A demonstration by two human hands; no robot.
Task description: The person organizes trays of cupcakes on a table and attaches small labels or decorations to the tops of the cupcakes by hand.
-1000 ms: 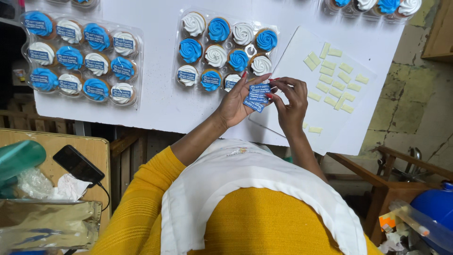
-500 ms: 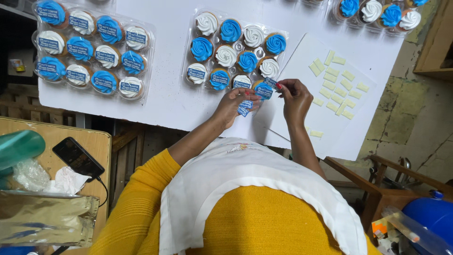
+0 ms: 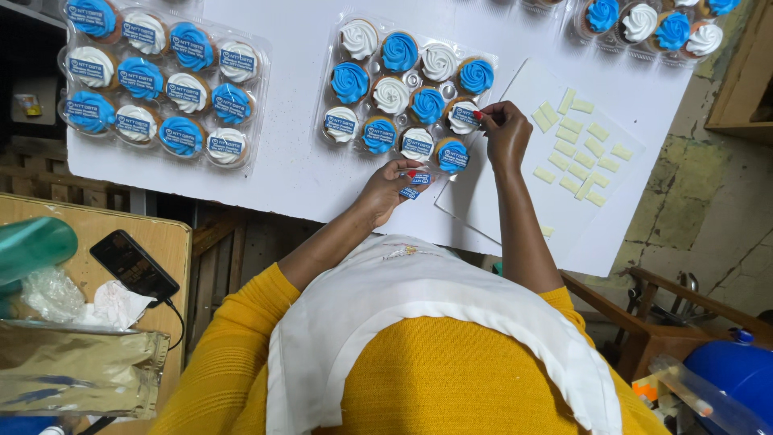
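Clear plastic cupcake tray | left hand below it pinches small blue label | right hand beside tray, fingertips pinched at white-frosted cupcake

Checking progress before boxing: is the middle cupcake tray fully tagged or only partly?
Partly. In the middle tray only the front-row cupcakes carry blue tags; the rest are bare. The right hand reaches one.

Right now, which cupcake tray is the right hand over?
The middle tray, partly labelled. The right hand touches its white-frosted cupcake at the near right edge; the other trays lie apart.
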